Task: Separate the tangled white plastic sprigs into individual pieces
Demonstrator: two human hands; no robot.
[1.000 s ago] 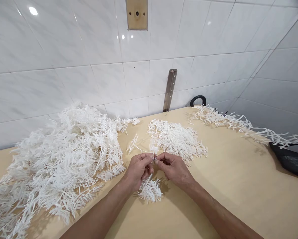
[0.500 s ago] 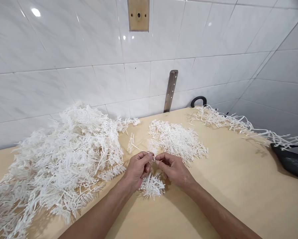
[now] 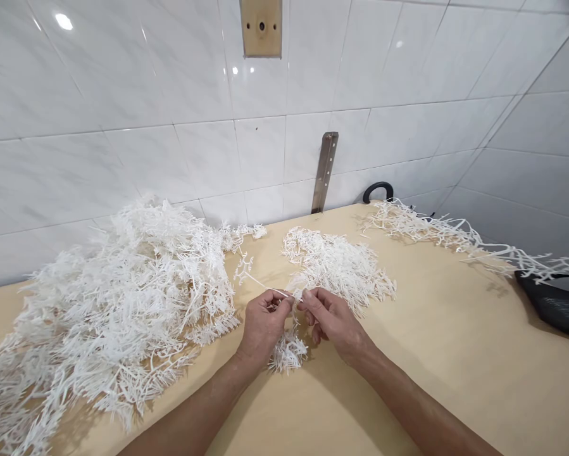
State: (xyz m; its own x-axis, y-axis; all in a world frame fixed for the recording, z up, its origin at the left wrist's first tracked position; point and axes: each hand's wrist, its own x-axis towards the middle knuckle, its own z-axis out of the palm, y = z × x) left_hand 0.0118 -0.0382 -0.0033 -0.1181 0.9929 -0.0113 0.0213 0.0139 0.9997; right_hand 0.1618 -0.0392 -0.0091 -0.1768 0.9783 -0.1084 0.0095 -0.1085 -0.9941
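My left hand (image 3: 264,324) and my right hand (image 3: 332,320) meet over the wooden table (image 3: 436,354), both pinching one white plastic sprig (image 3: 249,273). Its thin stem runs up and left from my fingertips to a small branched tip. A bunch of the same white branched pieces (image 3: 288,352) hangs below my left hand and touches the table. Both hands are closed on this piece, thumbs against forefingers.
A big heap of white plastic sprigs (image 3: 108,316) fills the table's left side. A smaller pile (image 3: 338,263) lies just behind my hands. Long white strips (image 3: 450,237) trail along the back right. A black tray (image 3: 557,304) sits at the right edge. Tiled wall behind.
The sprig's free tip has swung up and to the left. My hands have drawn a little closer together and the hanging bunch has shifted slightly under my left hand.
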